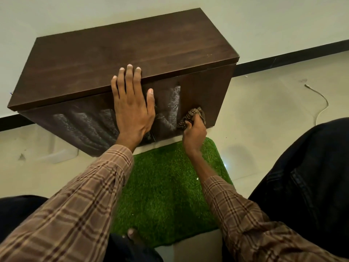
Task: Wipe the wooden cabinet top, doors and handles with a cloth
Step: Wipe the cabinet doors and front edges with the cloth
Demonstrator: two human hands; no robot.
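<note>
The person is doing the doors now. The low dark brown wooden cabinet (122,52) stands against the pale wall, and its flat top looks clean and bare. The front doors (204,95) are shiny, with grey smeary streaks on the left and middle parts. I think those streaks are what is left to rub away.

The right hand (194,132) is bunched tight around a small crumpled brown patterned cloth (191,116). It presses the cloth on the lower part of the right door, close to the bottom edge. The wrist is bent up and the arm reaches in from the right, in a brown checked sleeve (243,214).

The left hand (132,103) holds nothing. It lies flat and spread out over the front edge of the top, fingers (130,72) on the top and thumb hanging down the front. It looks like it keeps the cabinet steady.

Next, I think the cloth must slide left across the streaky parts, so the flat hand will have to move out of the way. I cannot see any handles from here; they may be hidden behind that hand.

A square green grassy mat (164,186) lies on the floor just in front of the cabinet, between the person's knees.
</note>
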